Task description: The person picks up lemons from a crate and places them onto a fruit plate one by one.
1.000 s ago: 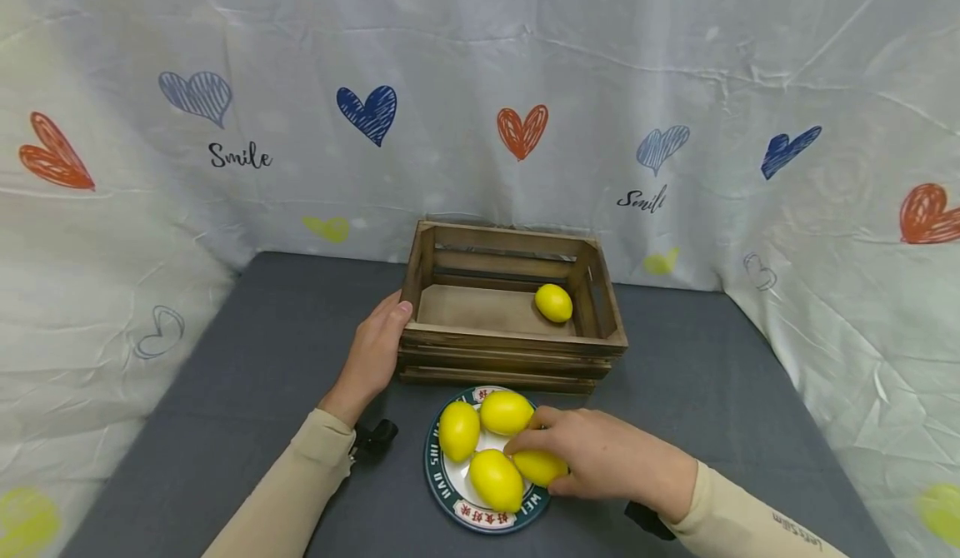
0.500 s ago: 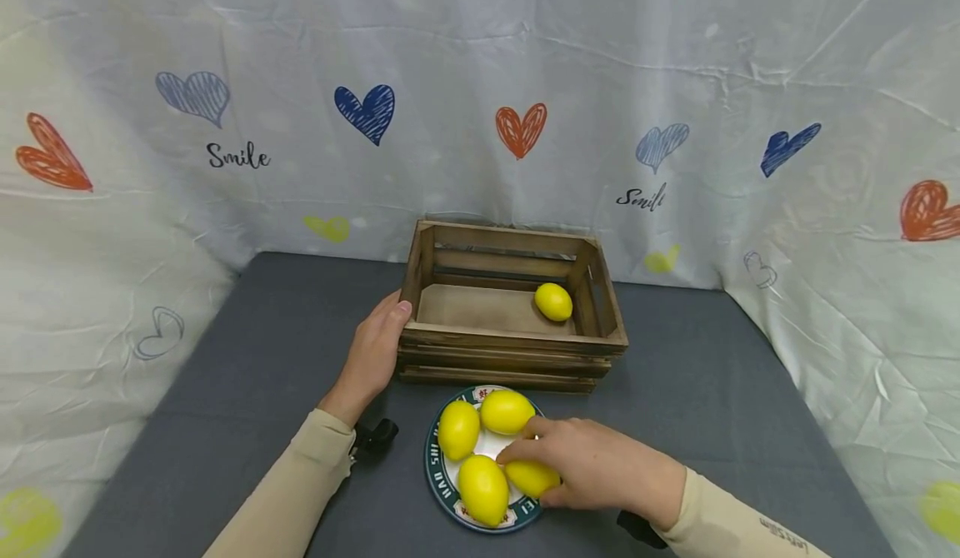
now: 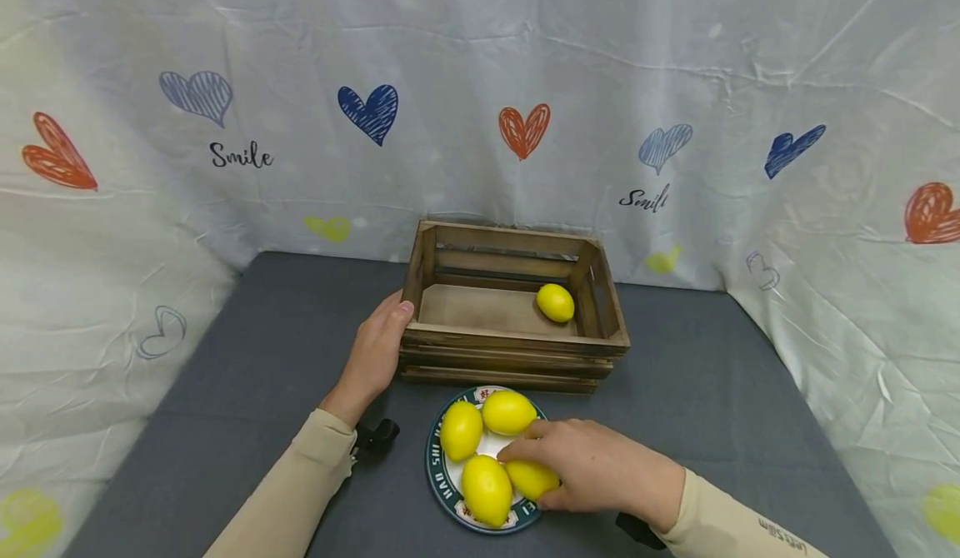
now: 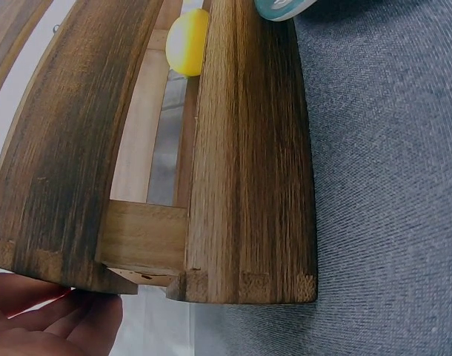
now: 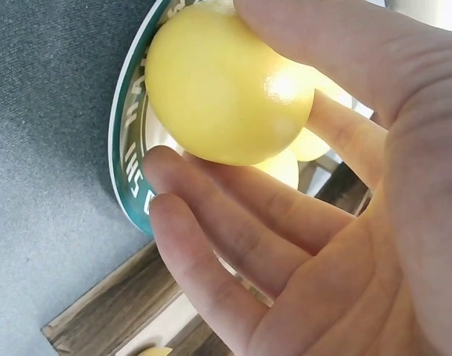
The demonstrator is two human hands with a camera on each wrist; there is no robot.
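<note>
- Fingers (image 5: 233,222) and thumb of the right hand (image 3: 600,466) curl round a lemon (image 3: 531,479), which lies between them, still low over the plate (image 3: 433,458)
- Three more lemons (image 3: 486,450) lie on the plate just beside the held one
- Left hand (image 3: 371,358) rests with relaxed fingers against the left end of the wooden crate (image 3: 517,350)
- One lemon in the crate (image 3: 556,302) sits at its right end, on a grey table (image 3: 247,391)
</note>
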